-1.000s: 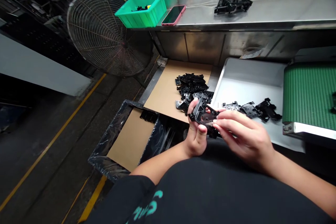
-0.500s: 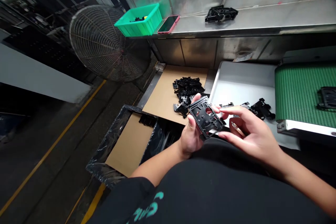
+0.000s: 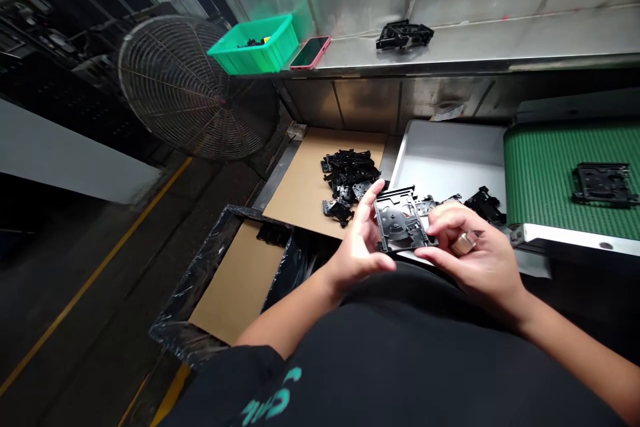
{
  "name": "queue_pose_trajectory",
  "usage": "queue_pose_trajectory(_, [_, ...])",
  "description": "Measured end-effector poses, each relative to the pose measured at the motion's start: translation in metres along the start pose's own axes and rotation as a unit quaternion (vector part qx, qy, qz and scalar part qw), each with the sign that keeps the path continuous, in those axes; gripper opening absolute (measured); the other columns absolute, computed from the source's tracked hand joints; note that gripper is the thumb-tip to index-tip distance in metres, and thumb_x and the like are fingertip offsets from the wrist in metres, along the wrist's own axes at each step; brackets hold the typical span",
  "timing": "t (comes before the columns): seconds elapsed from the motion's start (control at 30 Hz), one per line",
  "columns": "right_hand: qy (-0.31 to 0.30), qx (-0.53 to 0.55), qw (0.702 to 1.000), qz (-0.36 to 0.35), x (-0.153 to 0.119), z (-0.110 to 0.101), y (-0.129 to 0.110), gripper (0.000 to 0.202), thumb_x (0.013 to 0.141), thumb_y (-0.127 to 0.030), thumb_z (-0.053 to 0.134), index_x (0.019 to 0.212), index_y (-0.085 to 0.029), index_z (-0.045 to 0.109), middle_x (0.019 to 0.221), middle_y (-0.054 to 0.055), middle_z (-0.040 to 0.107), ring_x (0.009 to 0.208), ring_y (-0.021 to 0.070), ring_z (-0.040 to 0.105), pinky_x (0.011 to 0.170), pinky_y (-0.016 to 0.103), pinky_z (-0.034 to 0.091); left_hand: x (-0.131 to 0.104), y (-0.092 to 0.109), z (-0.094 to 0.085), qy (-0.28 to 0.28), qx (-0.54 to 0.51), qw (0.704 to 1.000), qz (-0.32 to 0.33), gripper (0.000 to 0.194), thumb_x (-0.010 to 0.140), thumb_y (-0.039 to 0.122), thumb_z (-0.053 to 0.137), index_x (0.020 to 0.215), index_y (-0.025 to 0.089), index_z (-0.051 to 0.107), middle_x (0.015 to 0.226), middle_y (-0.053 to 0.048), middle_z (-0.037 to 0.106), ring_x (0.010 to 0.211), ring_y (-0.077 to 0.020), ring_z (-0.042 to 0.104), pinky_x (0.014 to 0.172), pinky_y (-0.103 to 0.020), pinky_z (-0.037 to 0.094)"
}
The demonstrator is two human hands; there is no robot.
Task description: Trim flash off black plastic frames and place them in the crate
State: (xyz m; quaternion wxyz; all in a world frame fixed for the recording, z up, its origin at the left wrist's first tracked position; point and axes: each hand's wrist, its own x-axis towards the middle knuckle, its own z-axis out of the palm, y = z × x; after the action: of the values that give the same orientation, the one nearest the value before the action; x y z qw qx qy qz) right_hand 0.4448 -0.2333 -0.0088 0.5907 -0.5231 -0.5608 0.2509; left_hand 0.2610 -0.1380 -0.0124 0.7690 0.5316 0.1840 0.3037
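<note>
A flat black plastic frame [image 3: 400, 221] is held between my two hands, tilted up in front of my body. My left hand [image 3: 357, 247] grips its left edge, with fingers behind and the thumb along the bottom. My right hand [image 3: 467, 247], with a ring on one finger, pinches the lower right corner. Beyond my left hand a pile of similar black parts [image 3: 350, 173] lies on a cardboard sheet [image 3: 295, 187]. More black parts [image 3: 485, 205] lie in the white tray [image 3: 445, 153], partly hidden by my right hand.
At right, a green conveyor belt [image 3: 540, 180] carries a black part [image 3: 604, 183]. The metal shelf [image 3: 470, 40] holds a green bin [image 3: 255, 53], a phone [image 3: 310, 53] and black parts [image 3: 404, 35]. A large fan [image 3: 195, 90] stands left; below is a plastic-lined box [image 3: 175, 300] with cardboard.
The black frame has turned more upright and square to the view. My right fingers have closed on its lower right corner. The part on the belt shows farther left, and the whole view has shifted slightly.
</note>
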Motion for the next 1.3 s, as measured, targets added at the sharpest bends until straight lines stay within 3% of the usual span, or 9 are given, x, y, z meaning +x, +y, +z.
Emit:
queue_pose_trajectory(0.1, [-0.010,-0.007,1.000,-0.022,-0.001,-0.003,-0.002,0.021,0.087,-0.029,0.087,0.094,-0.024,0.068,0.083,0.001,0.062,0.063,0.0152,0.056,0.056,0.030,0.051,0.000,0.004,-0.005,-0.006,0.104,0.994,-0.007,0.126,0.071,0.046,0.097,0.170,0.033,0.020,0.155,-0.017,0.053,0.141,-0.0379,0.059,0.125,-0.064,0.040])
queue_pose_trajectory(0.23, [-0.038,0.006,0.999,-0.038,0.002,-0.018,0.000,0.021,0.087,-0.026,0.086,0.102,-0.026,0.071,0.086,0.003,0.065,0.072,0.0189,0.062,0.059,0.032,0.054,0.004,0.005,-0.009,0.002,0.157,0.987,0.036,0.122,0.066,0.048,0.099,0.167,0.032,0.033,0.170,-0.017,0.033,0.152,-0.0436,0.045,0.128,-0.065,0.035])
queue_pose_trajectory(0.43, [-0.069,0.057,0.994,0.058,0.016,-0.049,0.008,0.070,0.086,-0.030,0.088,0.149,-0.036,0.056,0.107,0.001,0.061,0.059,0.0085,0.047,0.047,0.023,0.042,0.007,0.006,-0.013,-0.094,0.143,0.982,0.083,0.123,0.072,0.037,0.096,0.168,0.050,0.020,0.170,-0.010,0.033,0.141,-0.0360,0.058,0.120,-0.064,0.046])
queue_pose_trajectory(0.5, [-0.110,0.042,0.992,0.053,0.021,-0.051,0.010,0.074,0.087,-0.032,0.088,0.152,-0.038,0.055,0.110,0.001,0.060,0.058,0.0073,0.043,0.047,0.023,0.041,0.008,0.005,-0.013,-0.118,0.148,0.977,0.094,0.125,0.073,0.033,0.096,0.168,0.051,0.016,0.170,-0.010,0.034,0.146,-0.0360,0.054,0.121,-0.064,0.044])
queue_pose_trajectory(0.63, [-0.139,-0.003,0.990,0.025,0.026,-0.045,0.013,0.051,0.089,-0.033,0.085,0.138,-0.033,0.069,0.106,0.002,0.064,0.058,0.0074,0.042,0.049,0.024,0.040,0.010,0.002,-0.014,-0.128,0.145,0.976,0.102,0.132,0.069,0.028,0.098,0.167,0.054,0.014,0.170,-0.009,0.034,0.148,-0.0368,0.052,0.121,-0.066,0.044])
queue_pose_trajectory(0.77, [-0.014,0.011,1.000,0.020,0.017,-0.034,0.012,0.050,0.090,-0.033,0.085,0.137,-0.032,0.068,0.093,0.000,0.063,0.063,0.0116,0.051,0.051,0.024,0.045,0.012,0.006,-0.015,-0.101,0.138,0.979,0.113,0.130,0.071,0.027,0.097,0.166,0.058,0.013,0.171,-0.007,0.033,0.132,-0.0299,0.064,0.114,-0.058,0.054])
queue_pose_trajectory(0.83, [0.016,0.016,1.000,-0.007,0.012,-0.029,0.011,0.049,0.090,-0.032,0.084,0.137,-0.033,0.068,0.089,0.000,0.063,0.064,0.0126,0.054,0.053,0.025,0.048,0.012,0.009,-0.014,-0.079,0.141,0.980,0.116,0.129,0.072,0.027,0.097,0.166,0.057,0.014,0.171,-0.008,0.032,0.128,-0.0287,0.066,0.111,-0.054,0.056])
queue_pose_trajectory(1.03, [-0.064,0.015,0.996,-0.064,0.004,-0.015,0.016,0.071,0.086,-0.034,0.089,0.151,-0.032,0.059,0.091,0.000,0.065,0.058,0.0107,0.049,0.047,0.023,0.046,0.016,0.007,-0.013,-0.022,0.145,0.979,0.144,0.126,0.073,0.035,0.097,0.168,0.052,0.015,0.173,-0.011,0.030,0.134,-0.0308,0.063,0.113,-0.050,0.055])
queue_pose_trajectory(1.3, [-0.013,0.004,0.999,-0.053,0.002,-0.007,0.017,0.069,0.088,-0.015,0.082,0.150,-0.034,0.061,0.101,0.004,0.075,0.056,0.0100,0.051,0.047,0.023,0.049,0.022,0.007,-0.011,-0.026,0.196,0.965,0.172,0.130,0.074,0.035,0.096,0.169,0.050,0.009,0.174,-0.013,0.029,0.140,-0.0342,0.059,0.115,-0.052,0.054])
